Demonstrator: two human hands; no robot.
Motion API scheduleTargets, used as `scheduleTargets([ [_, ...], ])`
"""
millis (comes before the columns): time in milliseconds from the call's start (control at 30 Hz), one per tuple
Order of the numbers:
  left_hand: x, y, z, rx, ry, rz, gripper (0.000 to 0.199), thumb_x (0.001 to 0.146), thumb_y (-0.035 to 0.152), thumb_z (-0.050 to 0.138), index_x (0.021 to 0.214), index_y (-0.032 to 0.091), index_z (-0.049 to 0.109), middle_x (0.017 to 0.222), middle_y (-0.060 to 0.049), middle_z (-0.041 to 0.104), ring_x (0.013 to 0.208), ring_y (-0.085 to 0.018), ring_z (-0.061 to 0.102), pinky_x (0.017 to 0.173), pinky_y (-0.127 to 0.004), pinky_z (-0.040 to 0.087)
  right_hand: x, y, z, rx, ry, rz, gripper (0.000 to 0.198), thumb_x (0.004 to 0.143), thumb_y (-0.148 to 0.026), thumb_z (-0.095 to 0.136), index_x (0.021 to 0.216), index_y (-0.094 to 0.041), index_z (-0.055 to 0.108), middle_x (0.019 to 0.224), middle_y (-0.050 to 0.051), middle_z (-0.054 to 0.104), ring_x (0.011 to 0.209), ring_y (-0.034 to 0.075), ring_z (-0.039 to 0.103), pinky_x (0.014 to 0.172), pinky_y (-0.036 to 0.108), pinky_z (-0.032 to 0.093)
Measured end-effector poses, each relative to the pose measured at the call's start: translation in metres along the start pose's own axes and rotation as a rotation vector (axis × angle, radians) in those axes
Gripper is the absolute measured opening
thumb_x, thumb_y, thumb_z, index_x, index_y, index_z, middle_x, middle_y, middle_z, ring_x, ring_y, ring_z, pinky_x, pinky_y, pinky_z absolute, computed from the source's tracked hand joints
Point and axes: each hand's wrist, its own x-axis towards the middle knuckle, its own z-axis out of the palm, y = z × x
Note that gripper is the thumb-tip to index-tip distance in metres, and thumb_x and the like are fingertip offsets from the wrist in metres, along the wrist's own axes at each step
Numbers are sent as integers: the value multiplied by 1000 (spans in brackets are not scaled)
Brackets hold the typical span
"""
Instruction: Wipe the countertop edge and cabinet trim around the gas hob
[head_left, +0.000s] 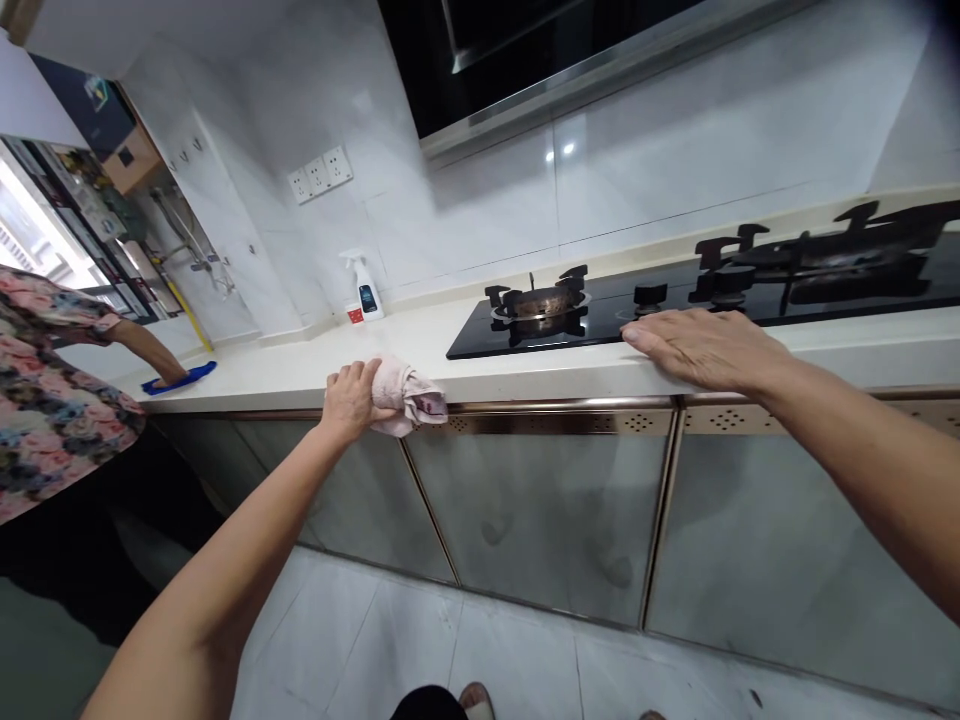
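Observation:
My left hand (349, 400) grips a pale pink cloth (405, 394) at the front edge of the white countertop (420, 345). The cloth is bunched, and its loose end hangs over the edge above the cabinet doors. My right hand (701, 345) lies flat with fingers stretched out at the counter's front edge, beside the black gas cooktop (517, 335), and holds nothing. A burner (541, 302) with pot supports stands on the cooktop's left part, and a dark control knob (649, 295) is just behind my right fingers.
A spray bottle (364, 290) stands against the wall beside a small red-and-white item (355, 314). At far left, another person in a floral top (60, 400) presses a blue cloth (180, 378) on the counter. A range hood (540, 70) overhangs. Glass-fronted cabinets (540, 510) lie below.

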Motion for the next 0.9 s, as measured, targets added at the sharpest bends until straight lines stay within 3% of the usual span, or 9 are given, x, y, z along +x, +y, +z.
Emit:
scheduleTargets([
  [200, 20, 90, -18, -107, 56, 189, 88, 71, 67, 74, 146, 29, 49, 129, -17, 61, 118, -40, 56, 99, -54, 41, -1, -2, -2, 31, 2, 26, 79, 96, -70, 4, 138, -31, 59, 151, 7, 54, 133, 38, 51, 109, 62, 36],
  [467, 39, 228, -51, -134, 273, 461, 80, 74, 64, 75, 135, 17, 53, 118, -16, 62, 104, -31, 55, 85, -43, 39, 1, -1, -2, 28, -24, 42, 85, 96, -70, -1, 146, -29, 54, 156, 8, 50, 139, 39, 47, 111, 63, 35],
  [600, 46, 281, -60, -172, 331, 505, 84, 75, 65, 73, 139, 16, 50, 117, -14, 60, 102, -28, 54, 83, -40, 38, 5, 6, -2, 50, -26, 20, 84, 96, -69, 1, 142, -28, 58, 154, 7, 54, 137, 39, 49, 111, 59, 37],
  [733, 49, 290, -67, -239, 291, 520, 92, 78, 72, 67, 148, 16, 44, 122, -15, 59, 107, -29, 55, 86, -39, 39, 6, 5, -9, 68, -81, 29, 85, 96, -72, 4, 137, -25, 62, 151, 10, 56, 137, 40, 49, 111, 58, 36],
  [833, 50, 265, -68, -333, 201, 604, 92, 82, 75, 62, 153, 23, 37, 133, -14, 58, 117, -28, 54, 90, -38, 42, 5, 2, -12, 56, -106, 33, 85, 95, -76, 7, 136, -27, 63, 149, 10, 57, 137, 41, 50, 108, 59, 38],
  [900, 53, 238, -66, -410, 133, 587, 82, 87, 74, 56, 152, 27, 39, 139, -12, 58, 124, -27, 53, 94, -37, 43, 5, 2, -12, 50, -99, 22, 84, 95, -76, 8, 140, -29, 61, 149, 9, 58, 136, 41, 50, 108, 60, 38],
])
